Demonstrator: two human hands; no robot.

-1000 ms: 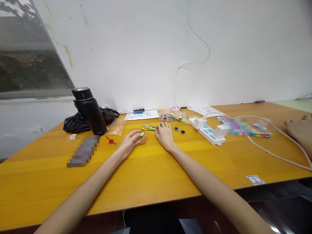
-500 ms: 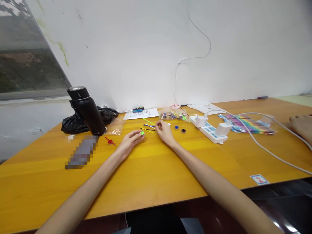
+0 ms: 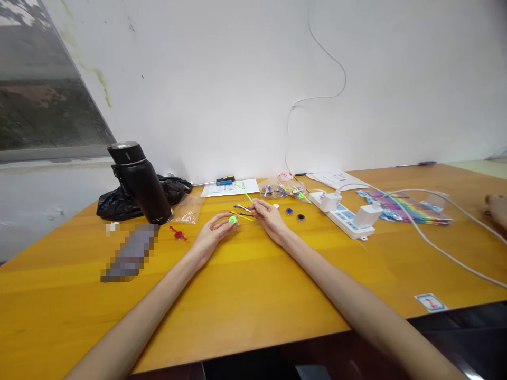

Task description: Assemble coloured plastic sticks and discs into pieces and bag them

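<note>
Between the fingertips of my left hand (image 3: 214, 235) is a small round green plastic piece (image 3: 233, 219). My right hand (image 3: 271, 219) pinches a thin bright green plastic stick (image 3: 245, 193), which points up and away to the left. Several thin sticks, among them a yellow stick (image 3: 246, 217), lie on the table between and behind my hands. A white disc (image 3: 276, 206), a blue disc (image 3: 289, 211) and a black disc (image 3: 301, 217) sit to the right of my right hand. Left of my left hand lies a red stick with a round piece on it (image 3: 178, 234).
A black bottle (image 3: 144, 184) stands at the left by a black plastic bag (image 3: 114, 203). Behind my hands are a screwdriver (image 3: 225, 181) and a bag of small parts (image 3: 279, 188). A white power strip (image 3: 343, 216) with cables and a rainbow-coloured pack (image 3: 412, 208) lie right. Another person's hand (image 3: 496, 208) shows at the far right.
My right hand has picked up the green stick from among the sticks and now holds it raised beside my left hand. The left hand keeps the green round piece, turned slightly.
</note>
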